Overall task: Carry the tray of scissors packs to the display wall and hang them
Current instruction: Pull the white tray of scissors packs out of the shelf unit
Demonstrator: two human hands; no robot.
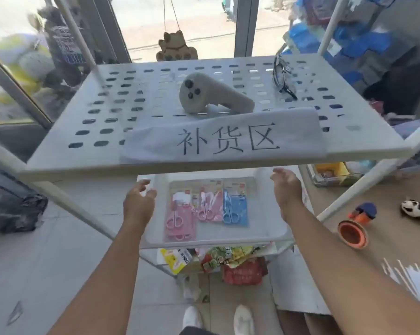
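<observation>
A translucent white tray (264, 234) sits on the middle shelf of a white rack. In it lie three scissors packs: a pink pack (180, 218) at the left, a second pink pack (209, 204) in the middle and a blue pack (235, 205) at the right. My left hand (139, 204) hovers at the tray's left rim, fingers spread. Over the tray's right rim is my right hand (286, 187), also open. Neither hand grips anything.
The rack's perforated top shelf (83, 151) overhangs the tray's far part and carries a paper sign (223, 139), a grey controller (211, 96) and glasses (282, 76). Snack bags (233, 262) fill the bottom shelf. Toys (354, 228) lie on the floor at right.
</observation>
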